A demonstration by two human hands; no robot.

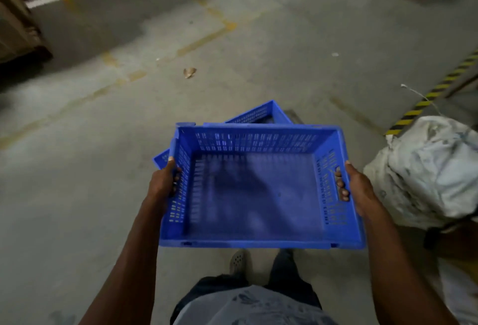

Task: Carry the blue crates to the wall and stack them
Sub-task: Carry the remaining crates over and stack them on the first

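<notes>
Left hand (pixel 164 182) and right hand (pixel 358 187) each grip a side handle slot of the empty blue perforated plastic crate (pixel 258 190), held level above a second blue crate (pixel 261 115) on the concrete floor (pixel 77 169). We judge: carrying step; next, find the wall.

A white sack (pixel 429 169) bulges at the right on the grey concrete floor (pixel 77 169). Just beyond the sack runs a black-and-yellow hazard strip (pixel 434 94); well left of it lies a brown scrap (pixel 189 72), and faded yellow lines (pixel 204 40) farther off
</notes>
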